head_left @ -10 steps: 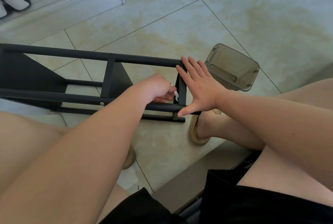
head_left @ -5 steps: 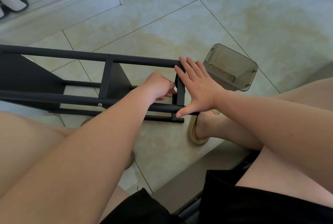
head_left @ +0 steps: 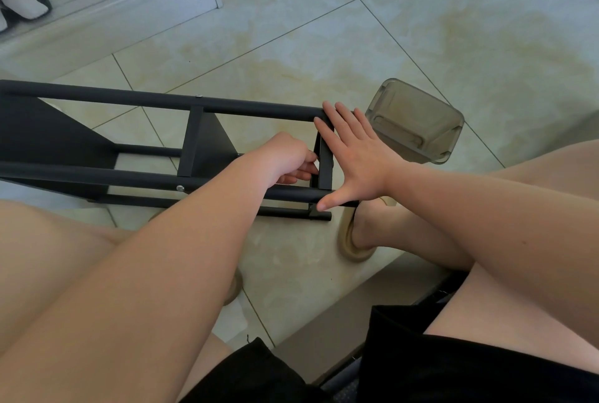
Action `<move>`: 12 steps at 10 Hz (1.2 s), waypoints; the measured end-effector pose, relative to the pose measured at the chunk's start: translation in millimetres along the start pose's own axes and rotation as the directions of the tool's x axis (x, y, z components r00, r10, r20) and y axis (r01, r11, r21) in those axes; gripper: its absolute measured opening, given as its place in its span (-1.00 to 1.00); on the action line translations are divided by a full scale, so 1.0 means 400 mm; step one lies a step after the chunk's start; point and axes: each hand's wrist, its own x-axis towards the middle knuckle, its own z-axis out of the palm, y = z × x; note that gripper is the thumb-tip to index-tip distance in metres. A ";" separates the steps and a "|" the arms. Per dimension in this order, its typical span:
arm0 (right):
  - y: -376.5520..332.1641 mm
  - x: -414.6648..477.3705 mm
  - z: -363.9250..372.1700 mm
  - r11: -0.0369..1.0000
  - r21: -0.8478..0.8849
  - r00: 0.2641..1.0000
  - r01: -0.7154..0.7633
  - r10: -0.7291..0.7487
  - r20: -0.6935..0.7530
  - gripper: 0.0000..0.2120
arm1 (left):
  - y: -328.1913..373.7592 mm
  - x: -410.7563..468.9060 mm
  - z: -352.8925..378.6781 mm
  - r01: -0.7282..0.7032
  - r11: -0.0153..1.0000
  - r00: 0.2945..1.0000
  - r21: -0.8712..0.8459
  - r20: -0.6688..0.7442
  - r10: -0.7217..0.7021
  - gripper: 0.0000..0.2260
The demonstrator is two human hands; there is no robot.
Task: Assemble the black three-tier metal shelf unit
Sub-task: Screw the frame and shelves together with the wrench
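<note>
Two hands meet at the end of the shelf (head_left: pixel 97 98), which lies sideways on the floor (head_left: pixel 421 29). My right hand (head_left: pixel 359 159) stays flat, bracing. My left hand (head_left: pixel 285 156) has curled closer in, its hold hidden; I judge it's tightening a screw.

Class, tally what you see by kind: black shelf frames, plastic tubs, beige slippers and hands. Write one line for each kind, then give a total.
Shelf frame: 1
Tub: 1
Slippers: 2, right slipper, and left slipper half hidden by the arm
Hands: 2, left hand and right hand
Total: 6
</note>
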 end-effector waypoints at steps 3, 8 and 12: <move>0.000 0.000 0.000 1.000 0.006 1.000 0.000 0.000 0.004 0.41 | -0.002 -0.003 -0.002 0.028 0.999 0.999 -0.024 0.036 -0.028 -0.81; 0.000 0.000 -0.002 1.000 0.010 1.000 0.000 0.000 0.009 0.41 | -0.023 0.002 -0.036 -0.111 0.977 0.989 0.180 0.118 0.091 -0.87; -0.003 -0.002 -0.006 1.000 0.017 1.000 -0.002 0.002 0.006 0.41 | -0.051 0.007 -0.063 -0.235 0.913 0.960 0.334 0.224 0.166 -0.82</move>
